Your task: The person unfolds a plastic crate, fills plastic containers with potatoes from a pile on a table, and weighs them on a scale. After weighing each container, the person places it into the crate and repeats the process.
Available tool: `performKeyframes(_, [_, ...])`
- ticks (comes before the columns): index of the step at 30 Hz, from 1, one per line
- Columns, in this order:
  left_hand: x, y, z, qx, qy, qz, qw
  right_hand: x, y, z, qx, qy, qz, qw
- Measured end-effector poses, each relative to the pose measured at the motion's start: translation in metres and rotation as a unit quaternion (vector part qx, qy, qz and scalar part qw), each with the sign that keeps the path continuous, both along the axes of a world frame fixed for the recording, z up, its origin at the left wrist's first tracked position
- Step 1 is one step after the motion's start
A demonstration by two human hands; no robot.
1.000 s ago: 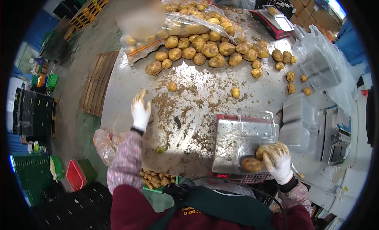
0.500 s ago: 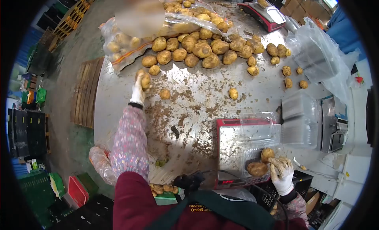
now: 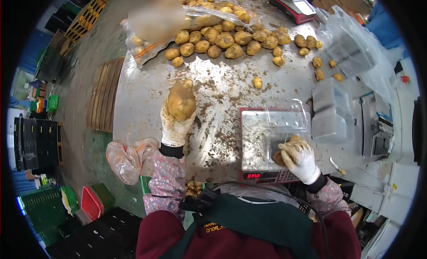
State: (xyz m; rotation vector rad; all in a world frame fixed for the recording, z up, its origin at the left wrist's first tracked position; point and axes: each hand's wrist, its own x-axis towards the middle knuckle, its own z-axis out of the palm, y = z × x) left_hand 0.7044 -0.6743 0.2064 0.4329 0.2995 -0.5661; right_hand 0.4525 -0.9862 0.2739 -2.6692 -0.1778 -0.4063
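My left hand (image 3: 175, 130), in a dirty white glove, is closed round a large potato (image 3: 181, 103) above the soiled metal table. A paler potato end shows at the far side of it. At the right, my gloved right hand (image 3: 297, 157) reaches into a clear plastic punnet (image 3: 272, 141) on the red scale (image 3: 253, 147). Its fingers curl over a brown potato (image 3: 278, 159), which they partly cover. The punnet's lid (image 3: 287, 111) stands open on the far side. Red digits glow on the scale's display (image 3: 254, 175).
Many potatoes (image 3: 233, 50) spill from a plastic sack (image 3: 149, 50) at the back. One small potato (image 3: 257, 82) lies mid-table. Stacked clear punnets (image 3: 331, 110) stand right of the scale, near a small knife (image 3: 337, 166). A second scale (image 3: 293, 9) is at the back.
My left hand has come back toward me from the pile with the potato, and the loose potato beside it no longer shows on the table. My right hand has moved left over the punnet's potatoes.
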Motion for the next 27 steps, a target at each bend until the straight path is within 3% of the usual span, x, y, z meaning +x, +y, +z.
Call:
performKeyframes(2, [-0.023, -0.005, 0.005, 0.037, 0.007, 0.037, 0.999, -0.011, -0.002, -0.005, 0.004, -0.005, -0.001, 1.000])
performKeyframes(5, [-0.046, -0.014, 0.016, -0.022, -0.086, -0.053, 0.995, -0.012, -0.001, -0.002, 0.041, -0.015, -0.012, 0.999])
performKeyframes(9, [-0.070, -0.035, 0.030, -0.008, -0.055, -0.068, 0.996, 0.034, 0.042, 0.011, 0.302, 0.075, -0.075, 0.947])
performKeyframes(11, [-0.083, -0.043, 0.018, 0.057, -0.087, -0.048, 0.993, 0.065, 0.068, 0.036, 0.286, 0.106, -0.054, 0.951])
performKeyframes(13, [-0.096, -0.049, 0.005, 0.187, -0.147, 0.004, 0.971, 0.092, 0.100, 0.034, 0.228, 0.029, -0.063, 0.971])
performKeyframes(15, [-0.109, -0.067, 0.054, 0.216, -0.136, 0.012, 0.967, 0.116, 0.115, 0.018, 0.192, 0.052, -0.052, 0.979])
performKeyframes(17, [-0.098, -0.049, 0.045, 0.187, -0.143, -0.014, 0.972, 0.132, 0.124, 0.000, 0.248, 0.050, -0.030, 0.967])
performKeyframes(18, [-0.100, -0.042, 0.040, 0.149, -0.066, 0.013, 0.987, 0.135, 0.123, -0.006, 0.240, -0.013, 0.022, 0.970])
performKeyframes(19, [-0.089, -0.022, 0.003, 0.096, -0.093, -0.016, 0.991, 0.152, 0.125, -0.047, 0.214, -0.078, 0.048, 0.973])
performKeyframes(21, [-0.094, -0.006, -0.007, 0.354, -0.320, -0.053, 0.877, 0.157, 0.106, -0.043, 0.215, -0.021, 0.035, 0.976])
performKeyframes(22, [-0.091, -0.003, -0.001, 0.241, -0.175, -0.012, 0.955, 0.163, 0.086, -0.040, 0.187, 0.026, 0.040, 0.981])
performKeyframes(23, [-0.088, 0.000, 0.006, 0.120, -0.019, 0.035, 0.992, 0.166, 0.062, -0.036, 0.158, 0.075, 0.050, 0.983])
performKeyframes(25, [-0.087, 0.023, -0.006, 0.168, 0.030, 0.078, 0.982, 0.151, 0.010, -0.009, 0.010, 0.048, 0.001, 0.999])
performKeyframes(27, [-0.088, 0.050, -0.022, 0.212, -0.033, 0.066, 0.975, 0.130, -0.036, -0.024, -0.013, -0.030, 0.041, 0.999])
